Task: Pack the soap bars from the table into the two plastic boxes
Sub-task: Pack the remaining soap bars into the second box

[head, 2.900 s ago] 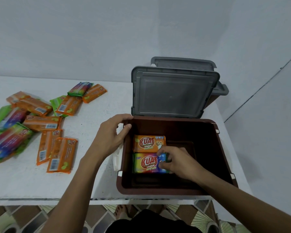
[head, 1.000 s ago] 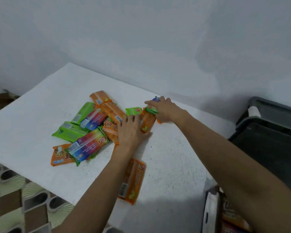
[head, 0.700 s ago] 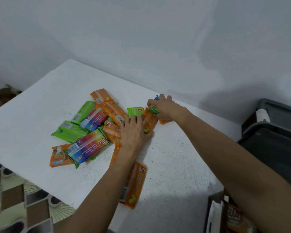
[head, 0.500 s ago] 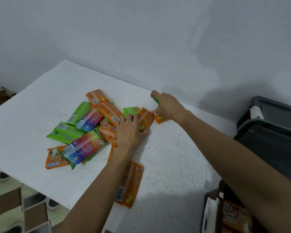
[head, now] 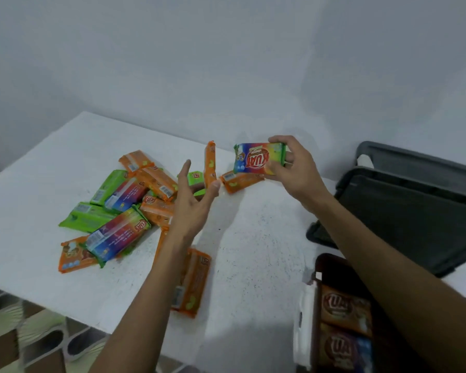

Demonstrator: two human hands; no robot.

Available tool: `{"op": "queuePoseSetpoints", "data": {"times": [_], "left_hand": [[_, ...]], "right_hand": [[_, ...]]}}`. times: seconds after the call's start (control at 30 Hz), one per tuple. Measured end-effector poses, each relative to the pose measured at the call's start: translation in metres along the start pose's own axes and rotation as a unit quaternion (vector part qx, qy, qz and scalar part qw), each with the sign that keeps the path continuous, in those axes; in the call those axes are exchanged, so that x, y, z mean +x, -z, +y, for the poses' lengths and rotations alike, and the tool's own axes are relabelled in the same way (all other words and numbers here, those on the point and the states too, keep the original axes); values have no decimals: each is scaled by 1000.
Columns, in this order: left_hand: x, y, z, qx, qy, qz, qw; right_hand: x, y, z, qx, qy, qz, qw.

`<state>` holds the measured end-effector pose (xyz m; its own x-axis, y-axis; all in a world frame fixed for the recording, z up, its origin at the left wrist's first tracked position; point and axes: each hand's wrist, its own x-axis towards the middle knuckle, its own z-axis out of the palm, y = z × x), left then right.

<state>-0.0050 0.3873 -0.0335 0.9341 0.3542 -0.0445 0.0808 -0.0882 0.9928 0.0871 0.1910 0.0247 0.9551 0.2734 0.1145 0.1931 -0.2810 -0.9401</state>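
My right hand (head: 296, 168) holds a rainbow-wrapped soap bar (head: 256, 158) in the air above the table's far side. My left hand (head: 194, 203) is raised beside the pile and pinches an orange soap bar (head: 210, 164) that stands on end between thumb and fingers. Several orange, green and rainbow soap bars (head: 119, 208) lie heaped on the white table (head: 253, 254). Two more orange bars (head: 191, 284) lie near the front edge, partly under my left forearm. The brown plastic box (head: 316, 292) at the lower right has two bars (head: 345, 327) inside; my right arm hides most of it.
The box's grey lid (head: 414, 211) stands open at the right, with a second grey lid (head: 420, 160) behind it. A white latch (head: 303, 327) sits on the brown box's left wall. The wall runs close behind the table. Patterned floor tiles (head: 24, 332) show below the table's front edge.
Both hands left the box and reached into the pile. Now my right hand has lifted a rainbow bar off the table and my left hand has raised an orange bar on end.
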Motion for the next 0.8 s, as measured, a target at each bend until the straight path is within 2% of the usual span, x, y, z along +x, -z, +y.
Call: {"op": "queuePoseSetpoints", "data": {"times": [0.13,0.3,0.47,0.67,0.8], "left_hand": [[-23,-11,26,-42,-32,-46,998],[-49,-30,48,-80,-61,-91,991],[-72,-56,52,-39,-114,-124,985],[-99,-91,52,-102,-100,-193,971],[-114,-105,56,-111,-86,-187,972]], "right_hand": [[-43,32,-20,67,-22,0,998],[-98,69,-32,136,-85,56,985],[-150,99,-28,257,-146,58,954],[-201,123,-16,348,-187,16,919],[-224,129,-10,357,-188,22,915]]}}
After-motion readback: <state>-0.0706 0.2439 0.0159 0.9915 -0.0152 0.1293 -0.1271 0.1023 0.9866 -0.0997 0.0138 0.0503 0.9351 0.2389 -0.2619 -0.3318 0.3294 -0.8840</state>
